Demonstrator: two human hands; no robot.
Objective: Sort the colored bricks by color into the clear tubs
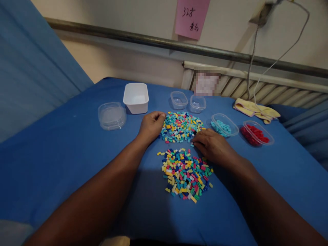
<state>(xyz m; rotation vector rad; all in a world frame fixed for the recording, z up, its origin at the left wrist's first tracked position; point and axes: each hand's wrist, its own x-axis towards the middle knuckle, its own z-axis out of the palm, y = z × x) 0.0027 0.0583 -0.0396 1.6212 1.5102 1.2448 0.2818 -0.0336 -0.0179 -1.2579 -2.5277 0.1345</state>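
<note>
Two piles of small coloured toy bricks lie on the blue cloth, a far pile (182, 126) and a near pile (187, 174). At the left edge of the far pile rests my left hand (151, 125), its fingers curled and thumb pressed in; whatever is between them is hidden. My right hand (211, 144) is at the lower right edge of that same pile, fingers bent together and pointing left. A few bricks show beside its fingertips, and I cannot make out what it pinches.
Behind stand a white tub (136, 99) and two clear containers, one left (178, 100), one right (197, 104). Stacked clear lids (112, 117) lie left. To the right are a container of turquoise bricks (222, 127), one of red bricks (256, 134), and a yellow cloth (256, 108).
</note>
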